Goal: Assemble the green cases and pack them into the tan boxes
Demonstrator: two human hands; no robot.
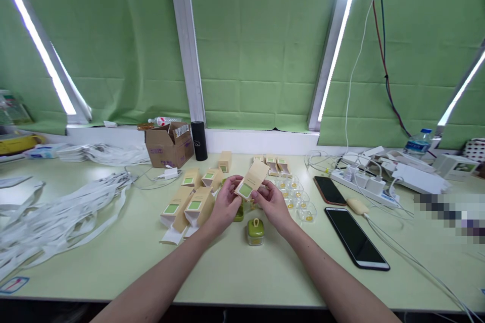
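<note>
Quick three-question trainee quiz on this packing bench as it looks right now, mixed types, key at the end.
1. True or false: both hands hold the small tan cardboard box with a green label.
2. Which lies nearer the right hand: A, the large black smartphone; B, the brown open carton?
3. What stands on the table just below the hands?

Key: 1 true. 2 A. 3 the small green square case with a yellow loop.
</note>
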